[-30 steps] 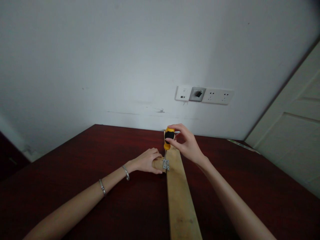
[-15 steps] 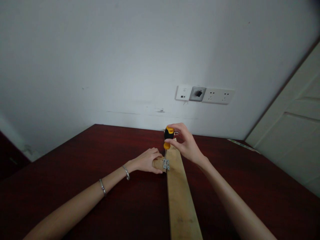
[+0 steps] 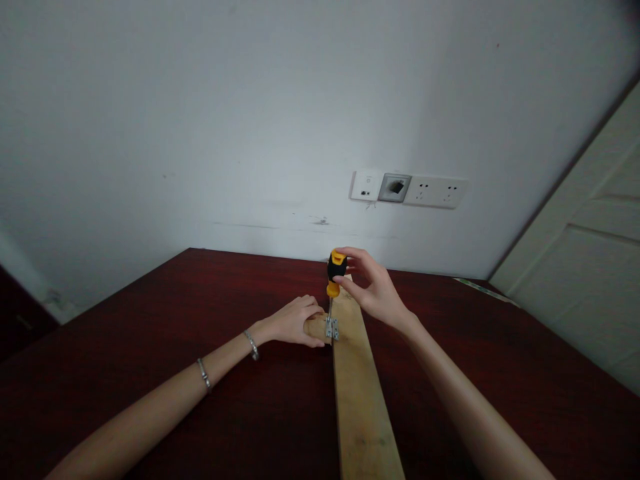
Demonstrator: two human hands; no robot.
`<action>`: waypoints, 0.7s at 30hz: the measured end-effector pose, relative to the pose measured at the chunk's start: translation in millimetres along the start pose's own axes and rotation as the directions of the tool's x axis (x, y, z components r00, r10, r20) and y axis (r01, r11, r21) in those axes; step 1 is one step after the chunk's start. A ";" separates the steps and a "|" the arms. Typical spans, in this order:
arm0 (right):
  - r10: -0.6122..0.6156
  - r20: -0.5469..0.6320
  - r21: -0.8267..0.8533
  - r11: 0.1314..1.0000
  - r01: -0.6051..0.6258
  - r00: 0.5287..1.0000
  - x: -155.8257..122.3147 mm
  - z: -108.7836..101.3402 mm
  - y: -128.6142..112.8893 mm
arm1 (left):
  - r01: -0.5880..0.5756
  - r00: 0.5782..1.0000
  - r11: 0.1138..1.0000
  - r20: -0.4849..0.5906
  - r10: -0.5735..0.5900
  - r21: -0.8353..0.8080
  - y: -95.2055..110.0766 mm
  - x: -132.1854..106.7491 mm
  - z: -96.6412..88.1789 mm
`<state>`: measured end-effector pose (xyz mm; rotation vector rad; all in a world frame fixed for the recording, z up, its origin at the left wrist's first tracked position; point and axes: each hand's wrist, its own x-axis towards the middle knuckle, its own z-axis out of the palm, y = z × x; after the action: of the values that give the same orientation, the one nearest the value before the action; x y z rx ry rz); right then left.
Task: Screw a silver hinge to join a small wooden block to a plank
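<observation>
A small metal hinge (image 3: 332,329) spans the seam between a long wooden board (image 3: 364,400) and a short wood block (image 3: 315,327) at its left side. My left hand (image 3: 296,321) is closed around the block, with fingers on the far side and thumb on the near side. Above the hinge, my right hand (image 3: 373,285) grips the handle of a yellow-and-black screwdriver (image 3: 337,267) between thumb and fingers. The screwdriver stands nearly upright, its shaft reaching down to the hinge's left leaf. Its tip and any screw under it are too small to make out.
Everything rests on a dark red tabletop (image 3: 240,413) that meets a white wall (image 3: 260,120). Wall sockets (image 3: 435,192) sit above the table's back edge. A pale panelled door (image 3: 590,253) stands at the right. A thin patterned strip (image 3: 485,291) lies near the back right corner.
The screwdriver handle has turned slightly in my right hand's fingers and shifted a touch. My left hand, the block and the board stay in place.
</observation>
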<state>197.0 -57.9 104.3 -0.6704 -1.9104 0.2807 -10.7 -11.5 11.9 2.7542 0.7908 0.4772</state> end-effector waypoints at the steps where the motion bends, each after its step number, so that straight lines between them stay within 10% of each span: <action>1: -0.006 -0.009 -0.005 1.000 0.006 1.000 0.0 0.6 1.9 | -0.002 1.000 1.000 -0.004 0.002 -0.003 -0.6 0.0 0.6; 21: -0.067 -0.077 -0.089 0.994 0.060 0.995 0.9 1.6 4.2 | -0.005 1.000 1.000 -0.005 0.005 -0.006 -2.0 -0.1 0.9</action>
<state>196.6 -53.8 102.3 -0.6669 -1.8717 0.1292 -11.4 -10.0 10.4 2.7511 0.7818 0.4872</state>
